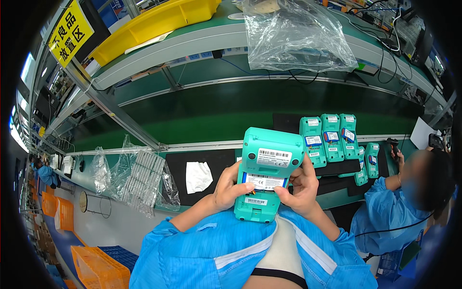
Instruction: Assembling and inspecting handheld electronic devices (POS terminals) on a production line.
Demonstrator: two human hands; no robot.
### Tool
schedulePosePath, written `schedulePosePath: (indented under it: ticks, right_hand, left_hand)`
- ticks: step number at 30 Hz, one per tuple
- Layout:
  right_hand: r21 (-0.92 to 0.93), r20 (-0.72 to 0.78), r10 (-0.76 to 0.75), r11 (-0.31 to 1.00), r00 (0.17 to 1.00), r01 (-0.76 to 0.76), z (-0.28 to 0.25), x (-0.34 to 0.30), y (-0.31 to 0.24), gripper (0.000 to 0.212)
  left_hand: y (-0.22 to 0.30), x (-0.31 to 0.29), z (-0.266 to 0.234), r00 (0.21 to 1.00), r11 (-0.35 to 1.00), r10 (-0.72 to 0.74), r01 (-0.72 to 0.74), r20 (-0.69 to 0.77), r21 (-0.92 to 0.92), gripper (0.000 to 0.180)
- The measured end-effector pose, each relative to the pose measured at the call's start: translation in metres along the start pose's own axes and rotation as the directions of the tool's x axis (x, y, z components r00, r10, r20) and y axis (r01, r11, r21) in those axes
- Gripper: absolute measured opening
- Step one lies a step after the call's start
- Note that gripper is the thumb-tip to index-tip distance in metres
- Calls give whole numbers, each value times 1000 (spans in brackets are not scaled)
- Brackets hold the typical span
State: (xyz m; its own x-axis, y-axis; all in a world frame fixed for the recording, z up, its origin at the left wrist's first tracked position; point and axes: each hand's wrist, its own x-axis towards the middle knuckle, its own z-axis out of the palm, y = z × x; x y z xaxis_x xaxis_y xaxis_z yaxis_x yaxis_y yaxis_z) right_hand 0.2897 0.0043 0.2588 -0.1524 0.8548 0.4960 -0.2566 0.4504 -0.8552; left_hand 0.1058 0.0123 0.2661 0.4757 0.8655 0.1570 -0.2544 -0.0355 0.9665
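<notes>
Mid-frame, our left hand [228, 187] and right hand [304, 190] clasp the teal device [268, 164], apparently seating its white-labelled pack [264, 182], which next needs even thumb pressure

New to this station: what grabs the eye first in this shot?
Probably the teal handheld device at centre, held back side up between the left hand and right hand, a white-labelled pack showing in its open recess. Next, the similar teal units on the bench to the right, then the big yellow tray on the shelf at upper left.
</notes>
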Motion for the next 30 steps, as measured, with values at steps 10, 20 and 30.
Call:
schedulePosePath:
  ticks: [10, 20, 30]
  right_hand:
    - [123, -76, 172, 979, 982, -162, 4, 5, -2, 75]
    - [100, -71, 392, 918, 917, -384, 3, 8, -4, 70]
    - [2, -53, 503, 864, 862, -504, -16, 8, 4, 65]
  left_hand:
    - [-4, 7, 4, 995, 996, -51, 44, -82, -76, 40]
    - [-5, 7, 2, 973, 969, -213, 198, -92, -147, 40]
    - [-13, 16, 5, 945, 914, -322, 294, -59, -279, 39]
